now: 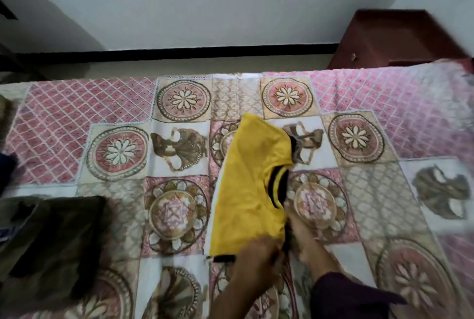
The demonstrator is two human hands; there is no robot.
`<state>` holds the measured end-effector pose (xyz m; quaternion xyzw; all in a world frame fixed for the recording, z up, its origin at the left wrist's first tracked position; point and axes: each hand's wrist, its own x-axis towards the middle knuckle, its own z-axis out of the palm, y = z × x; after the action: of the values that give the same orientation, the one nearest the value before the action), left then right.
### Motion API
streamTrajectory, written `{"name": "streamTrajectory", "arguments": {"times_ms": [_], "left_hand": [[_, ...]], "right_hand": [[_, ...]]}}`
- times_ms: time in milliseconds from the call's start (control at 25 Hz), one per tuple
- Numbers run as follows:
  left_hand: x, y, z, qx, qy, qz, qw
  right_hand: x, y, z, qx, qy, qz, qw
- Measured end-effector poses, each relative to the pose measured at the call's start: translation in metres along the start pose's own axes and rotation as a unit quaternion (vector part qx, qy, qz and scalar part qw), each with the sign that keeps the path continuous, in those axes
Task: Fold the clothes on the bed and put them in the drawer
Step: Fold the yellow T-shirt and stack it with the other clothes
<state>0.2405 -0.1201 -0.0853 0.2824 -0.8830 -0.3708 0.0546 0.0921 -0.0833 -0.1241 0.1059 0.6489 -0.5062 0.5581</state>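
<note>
A yellow shirt (252, 185) with black trim lies partly folded in the middle of the bed (384, 118), its collar turned to the right. My left hand (259, 265) grips the shirt's near edge, fingers curled into the cloth. Just right of that edge my right hand (302, 236) lies against the shirt's near right side, its fingers partly tucked under the fabric; the frame is blurred and its grip is unclear. A dark red wooden drawer unit (395, 39) stands beyond the bed at the far right.
A dark olive folded garment (51, 244) sits on the bed at the near left. Another dark cloth (6, 165) shows at the left edge. The patterned bedspread reaches to a white wall with a black skirting strip (179, 53) behind it.
</note>
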Motion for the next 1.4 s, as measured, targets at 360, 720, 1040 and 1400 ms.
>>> {"name": "streamTrajectory", "arguments": {"times_ms": [360, 720, 1040, 1400], "left_hand": [[0.023, -0.062, -0.024, -0.060, 0.059, -0.367, 0.926], [0.006, 0.034, 0.033, -0.318, -0.276, -0.282, 0.862], [0.170, -0.031, -0.037, 0.175, 0.114, -0.083, 0.974], [0.258, -0.040, -0.025, 0.311, -0.018, -0.097, 0.945]], "right_hand": [[-0.024, 0.005, -0.013, -0.171, -0.029, -0.042, 0.984], [-0.060, 0.006, -0.120, 0.237, 0.217, -0.043, 0.946], [-0.035, 0.056, -0.074, 0.063, 0.409, -0.110, 0.904], [-0.016, 0.040, -0.070, 0.082, 0.429, -0.057, 0.898]]}}
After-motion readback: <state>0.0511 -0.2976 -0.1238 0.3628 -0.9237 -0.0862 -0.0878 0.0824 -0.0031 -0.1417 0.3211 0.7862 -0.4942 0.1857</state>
